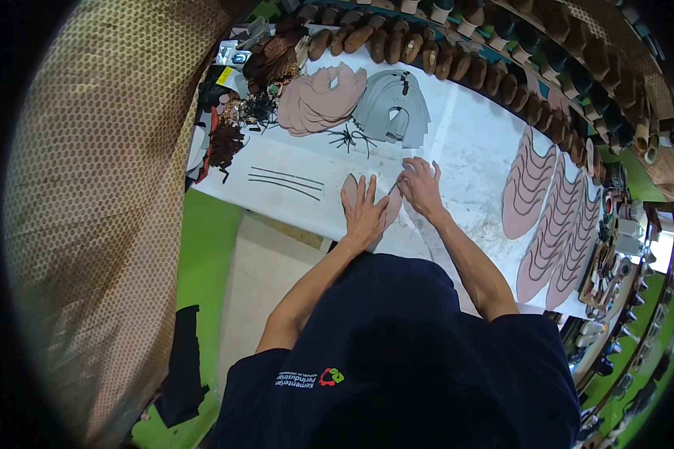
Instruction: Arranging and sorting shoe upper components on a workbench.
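A curved pink shoe-upper piece lies on the white table in front of me, partly covered by my hands. My left hand rests flat on it with the fingers spread. At the piece's right edge is my right hand, its fingers bent and the thumb drawn in; what they pinch is too small to make out. Several thin dark strips lie side by side to the left of my hands.
Beyond my hands are stacks of pink pieces and grey pieces, with black strips nearby. Overlapping dark-edged pink pieces cover the right side. Shoe lasts line the far edge. A patterned mesh sheet hangs at left.
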A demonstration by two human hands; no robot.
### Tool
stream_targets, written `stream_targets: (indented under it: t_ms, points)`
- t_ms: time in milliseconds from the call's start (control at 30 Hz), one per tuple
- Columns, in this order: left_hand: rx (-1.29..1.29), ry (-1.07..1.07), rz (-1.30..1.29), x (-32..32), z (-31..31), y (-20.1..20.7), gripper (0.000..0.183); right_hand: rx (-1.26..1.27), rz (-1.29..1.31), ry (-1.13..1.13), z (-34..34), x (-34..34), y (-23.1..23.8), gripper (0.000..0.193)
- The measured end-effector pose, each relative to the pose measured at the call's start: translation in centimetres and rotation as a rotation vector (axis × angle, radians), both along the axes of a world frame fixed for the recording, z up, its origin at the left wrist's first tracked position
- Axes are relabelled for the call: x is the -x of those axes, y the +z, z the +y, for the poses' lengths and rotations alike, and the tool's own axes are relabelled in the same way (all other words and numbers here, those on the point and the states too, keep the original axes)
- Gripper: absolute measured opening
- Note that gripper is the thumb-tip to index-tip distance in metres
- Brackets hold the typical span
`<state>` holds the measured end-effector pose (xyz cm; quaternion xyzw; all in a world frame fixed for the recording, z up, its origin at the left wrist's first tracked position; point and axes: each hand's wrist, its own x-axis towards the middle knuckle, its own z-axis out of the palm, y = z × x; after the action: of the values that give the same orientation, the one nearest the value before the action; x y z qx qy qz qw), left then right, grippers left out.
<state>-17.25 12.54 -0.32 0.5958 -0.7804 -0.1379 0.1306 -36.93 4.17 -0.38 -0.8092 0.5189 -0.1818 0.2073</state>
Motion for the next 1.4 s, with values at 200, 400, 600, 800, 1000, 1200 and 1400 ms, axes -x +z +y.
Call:
stream_targets:
  t_ms: [200, 400, 600, 800, 1000, 1200, 1400]
  points:
    - [0.002, 0.013, 0.020, 0.0, 0.1, 0.0, 0.038, -0.039, -0.011, -0.093, 0.2, 1.0, 0.3, 0.020]
    - [-0.004, 0.003, -0.006, 0.2, -0.1, 0.3, 0.037, 0.095, 0.012, -0.004, -0.2, 0.2, 0.0, 0.023]
    - [-0.047, -0.004, -0.040, 0.4, -0.2, 0.2, 0.039, 0.060, 0.072, 0.072, -1.2, 0.3, 0.2, 0.014]
    - [0.022, -0.019, -0.037, 1.0, -0.3, -0.5, 0.046, 0.003, 0.055, 0.073, -1.9, 0.4, -0.2, 0.013]
    - [-0.145, -0.020, -0.075, 1.2, -0.7, 0.3, 0.040, -0.029, 0.067, 0.090, -2.1, 0.2, 0.0, 0.020]
    - [-0.008, -0.042, -0.026, 0.9, -0.3, -0.1, 0.048, -0.073, 0.038, 0.029, -0.9, 0.5, 0.4, 0.020]
    - [0.005, -0.017, -0.047, 0.1, 0.1, 0.0, 0.047, -0.050, 0.023, 0.009, -0.3, 1.0, -0.3, 0.019]
